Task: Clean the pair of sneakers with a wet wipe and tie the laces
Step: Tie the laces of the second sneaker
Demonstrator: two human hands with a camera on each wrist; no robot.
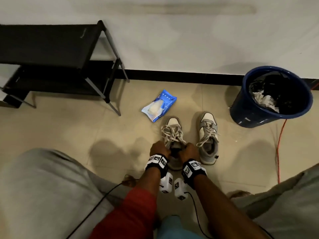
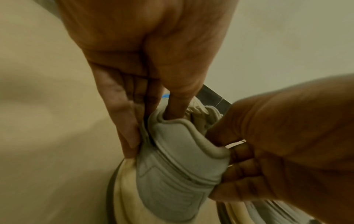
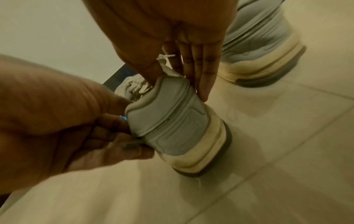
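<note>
Two grey-and-white sneakers stand side by side on the tiled floor. The left sneaker (image 1: 172, 133) has loose laces piled on its top. My left hand (image 1: 160, 150) pinches the left side of its heel collar (image 2: 178, 151), thumb inside, fingers outside. My right hand (image 1: 189, 150) pinches the right side of the same collar (image 3: 168, 109) the same way. The right sneaker (image 1: 208, 135) stands untouched just to the right, with its laces lying across its top. A blue pack of wet wipes (image 1: 158, 105) lies on the floor beyond the left sneaker. No wipe is in either hand.
A blue bin (image 1: 271, 95) lined with a black bag and holding crumpled paper stands at the right by the wall. An orange cable (image 1: 280, 145) runs along the floor below it. A black shoe rack (image 1: 57, 62) stands at the back left. My grey-trousered knees flank the shoes.
</note>
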